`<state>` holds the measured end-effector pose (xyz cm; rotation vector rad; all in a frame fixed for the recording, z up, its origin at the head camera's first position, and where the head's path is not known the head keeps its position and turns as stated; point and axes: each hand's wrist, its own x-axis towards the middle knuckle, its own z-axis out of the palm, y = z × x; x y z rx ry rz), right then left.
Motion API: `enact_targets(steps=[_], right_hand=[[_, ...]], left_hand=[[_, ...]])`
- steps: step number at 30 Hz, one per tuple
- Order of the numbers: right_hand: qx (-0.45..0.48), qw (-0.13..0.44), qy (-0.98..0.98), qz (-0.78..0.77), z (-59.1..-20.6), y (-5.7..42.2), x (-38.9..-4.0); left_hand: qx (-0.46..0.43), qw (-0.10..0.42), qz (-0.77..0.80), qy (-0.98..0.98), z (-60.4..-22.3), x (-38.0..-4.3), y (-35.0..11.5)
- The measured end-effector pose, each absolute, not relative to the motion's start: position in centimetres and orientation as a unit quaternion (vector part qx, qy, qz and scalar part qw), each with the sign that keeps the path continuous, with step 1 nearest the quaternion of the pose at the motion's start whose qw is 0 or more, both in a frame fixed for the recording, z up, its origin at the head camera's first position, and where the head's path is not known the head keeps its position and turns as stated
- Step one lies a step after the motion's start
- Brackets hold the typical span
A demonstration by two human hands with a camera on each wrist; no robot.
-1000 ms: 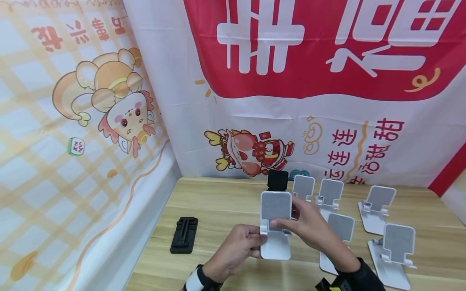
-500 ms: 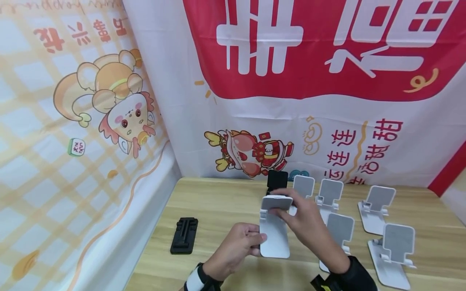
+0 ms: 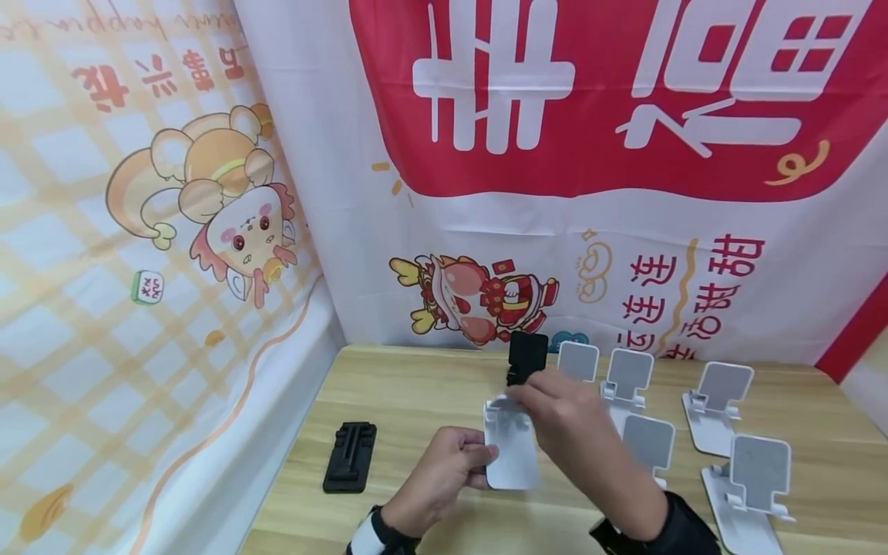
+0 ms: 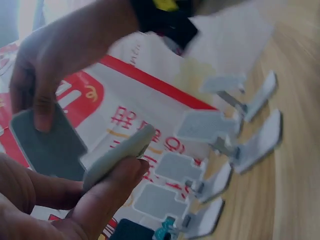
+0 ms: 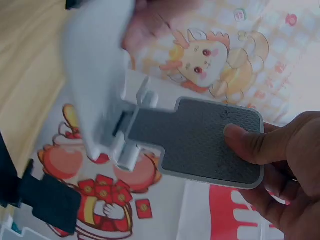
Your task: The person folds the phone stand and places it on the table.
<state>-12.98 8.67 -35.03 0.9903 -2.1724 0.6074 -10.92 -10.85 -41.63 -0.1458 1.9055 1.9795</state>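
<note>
A white folding phone stand is held between both hands above the table. My left hand grips the left edge of its base, thumb on top. My right hand pinches the stand's grey-padded plate, with the thumb pressed on the pad in the right wrist view. That plate stands swung out at an angle from the white base. In the left wrist view the base's edge lies between my left thumb and fingers. From the head view, the right hand covers much of the plate.
An upright black phone stand is just behind the hands. Several white stands with grey pads, such as the front one, stand opened on the right. A folded black stand lies flat at left on the wooden table. Printed cloth hangs behind.
The plate of the white phone stand has tilted away from facing the camera, turned by my right hand. The right hand has shifted its hold to the plate's top; the left stays on the base.
</note>
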Motion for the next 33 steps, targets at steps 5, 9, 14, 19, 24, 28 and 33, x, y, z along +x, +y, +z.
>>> enact_targets(steps=[5,9,14,19,24,28,33], right_hand=[[0.423,0.369,-0.805,0.192,-37.6,7.5,-11.5],[0.435,0.396,-0.795,0.149,-39.2,7.0,-10.5],[0.419,0.369,-0.813,0.165,-39.0,6.8,-10.2],[0.332,0.22,-0.854,0.335,-37.6,7.4,-10.7],[0.118,-0.017,-0.841,0.528,-36.4,8.9,-12.6],[0.046,-0.2,-0.764,0.612,-37.0,10.0,-14.1],[0.041,-0.292,-0.7,0.651,-38.2,10.6,-14.7]], left_hand=[[-0.063,0.193,0.745,0.635,-40.3,-11.4,-11.9],[-0.063,0.177,0.751,0.633,-39.4,-11.8,-12.5],[-0.056,0.174,0.751,0.634,-39.3,-11.8,-12.8],[-0.046,0.166,0.753,0.635,-39.5,-11.7,-13.0],[-0.042,0.156,0.731,0.663,-39.7,-11.1,-12.9],[-0.039,0.156,0.717,0.678,-39.6,-10.7,-12.5],[-0.022,0.148,0.709,0.689,-39.5,-10.4,-12.1]])
